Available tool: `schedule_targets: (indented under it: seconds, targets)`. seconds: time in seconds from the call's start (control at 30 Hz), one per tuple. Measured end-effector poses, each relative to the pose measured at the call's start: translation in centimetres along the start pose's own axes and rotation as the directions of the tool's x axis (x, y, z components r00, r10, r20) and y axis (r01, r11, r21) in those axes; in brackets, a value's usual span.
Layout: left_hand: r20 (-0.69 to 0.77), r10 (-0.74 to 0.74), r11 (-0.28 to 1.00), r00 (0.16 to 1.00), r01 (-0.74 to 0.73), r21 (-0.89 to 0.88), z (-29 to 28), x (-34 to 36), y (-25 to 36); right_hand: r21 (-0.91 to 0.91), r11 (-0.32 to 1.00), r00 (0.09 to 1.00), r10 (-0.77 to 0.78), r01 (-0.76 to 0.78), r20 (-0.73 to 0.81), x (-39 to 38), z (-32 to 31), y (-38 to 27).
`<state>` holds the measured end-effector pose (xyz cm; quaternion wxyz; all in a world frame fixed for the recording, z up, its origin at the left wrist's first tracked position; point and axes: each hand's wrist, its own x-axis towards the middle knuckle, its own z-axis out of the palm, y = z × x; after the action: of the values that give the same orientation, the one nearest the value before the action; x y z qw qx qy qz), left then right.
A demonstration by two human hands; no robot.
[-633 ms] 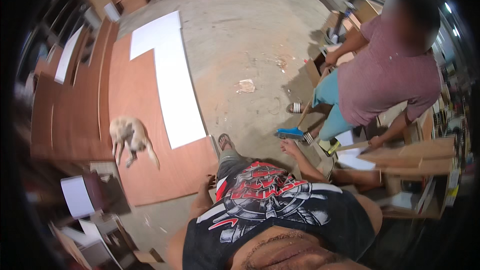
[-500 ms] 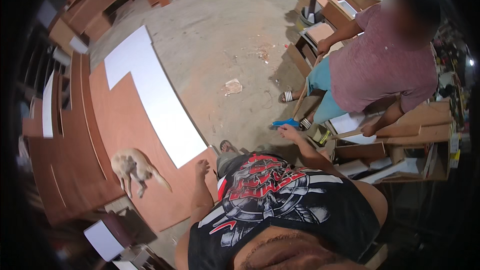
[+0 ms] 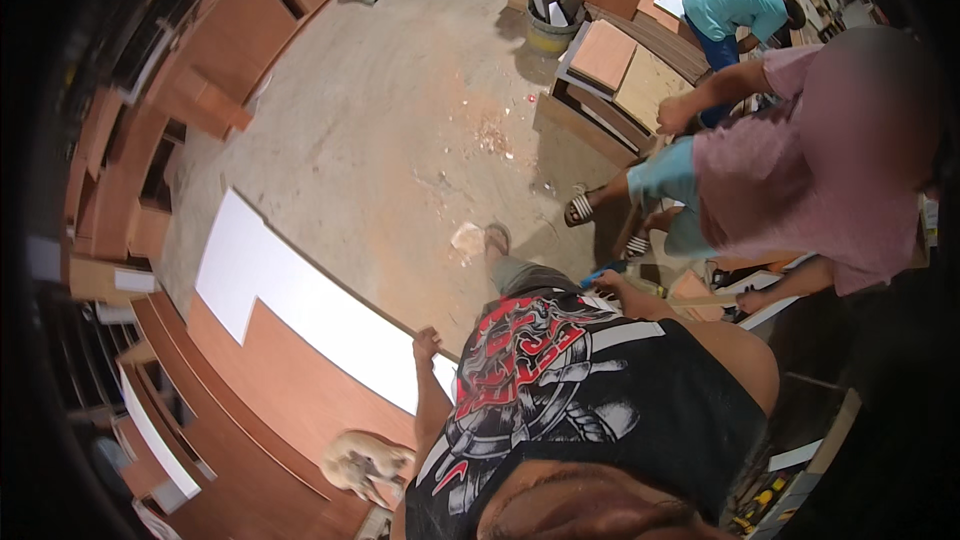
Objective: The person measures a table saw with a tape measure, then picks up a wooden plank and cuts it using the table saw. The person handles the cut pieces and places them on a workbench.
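My left hand (image 3: 427,343) is loosely closed, with nothing visible in it. It hangs over the edge of a white panel (image 3: 300,295) that lies on a brown wooden sheet (image 3: 285,360). My right hand (image 3: 607,285) is held out at my other side, empty as far as I can see, its fingers loosely extended. Close behind it shows part of a blue broom head (image 3: 601,272). A co-worker in a pink shirt (image 3: 805,170) stands to my right, gripping a long wooden handle in one hand and another light handle (image 3: 705,300) in the other.
A tan dog (image 3: 362,462) lies on the wooden sheet near my left arm. Wood scraps and dust (image 3: 490,135) litter the concrete floor ahead. Brown cabinets (image 3: 215,50) line the left. A bucket (image 3: 552,35) and stacked boards (image 3: 625,70) stand far right, near a bent-over person (image 3: 735,5).
My view has swung to the right, and I have stepped forward. The dog and panels now sit lower in view. A second person in teal has come into view at the far right.
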<state>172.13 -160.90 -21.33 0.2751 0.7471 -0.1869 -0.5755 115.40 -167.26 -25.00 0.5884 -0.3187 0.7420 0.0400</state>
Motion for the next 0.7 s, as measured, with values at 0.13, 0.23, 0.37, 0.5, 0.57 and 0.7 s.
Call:
schedule_targets:
  seconds: [0.13,0.23,0.37,0.5,0.57,0.7]
  targets:
    - [0.102,-0.186,0.981,0.977,0.19,-0.029,2.2,2.4,6.3,0.109,0.966,0.964,-0.215,0.233,-0.157,7.4,-5.2,-10.2]
    - [0.065,-0.235,0.97,0.97,0.23,0.079,0.9,5.4,10.8,0.284,0.806,0.845,-0.437,0.52,-0.307,8.0,-8.1,-25.1]
    - [0.13,-0.236,0.956,0.963,0.206,0.208,2.2,13.1,19.6,0.211,0.706,0.715,-0.557,0.675,-0.423,9.6,-14.2,-39.6]
    - [0.168,-0.236,0.923,0.957,0.166,0.347,4.2,22.8,29.9,0.111,0.786,0.731,-0.5,0.608,-0.465,9.9,-15.9,-47.4]
    - [0.216,-0.212,0.917,0.953,0.117,0.382,6.2,28.7,35.2,0.091,0.85,0.794,-0.44,0.519,-0.419,12.2,-17.1,-49.4]
    - [0.279,-0.134,0.878,0.951,-0.017,0.479,8.6,40.4,48.6,0.286,0.914,0.914,-0.174,0.288,-0.366,18.3,-16.6,-46.6]
